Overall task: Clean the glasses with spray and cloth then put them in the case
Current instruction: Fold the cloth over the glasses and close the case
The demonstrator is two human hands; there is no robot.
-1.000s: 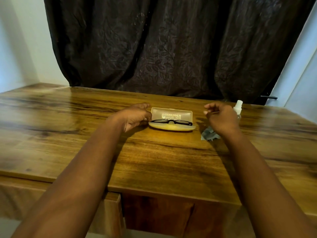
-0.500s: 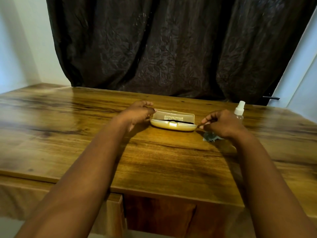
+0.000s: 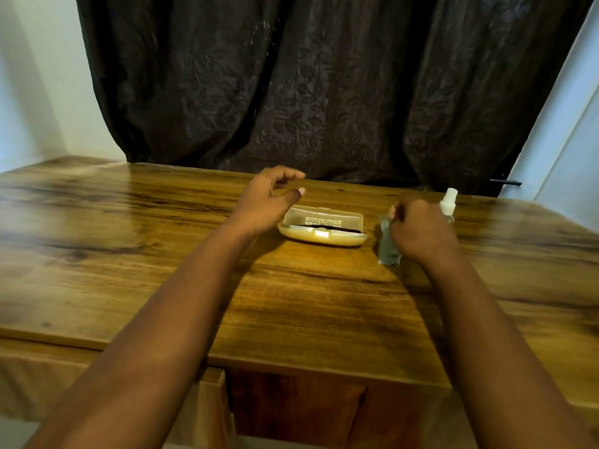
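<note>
A pale yellow glasses case (image 3: 322,236) lies on the wooden table (image 3: 162,254), its translucent lid partly lowered. Black glasses (image 3: 324,225) show as a dark strip inside it. My left hand (image 3: 270,199) hovers just left of the case, fingers loosely curved, holding nothing. My right hand (image 3: 418,228) is to the right of the case and pinches the top of a grey-green cloth (image 3: 388,246), which hangs down to the table. Behind that hand stands a small clear spray bottle (image 3: 448,205) with a white top.
A dark patterned curtain (image 3: 308,92) hangs along the table's far edge. A pale wall and door frame (image 3: 567,140) stand at the right. The table's front edge (image 3: 324,374) runs across below my forearms.
The case lid has come down from wide open to partly lowered. My left hand has lifted off the case's left end. My right hand has taken hold of the cloth.
</note>
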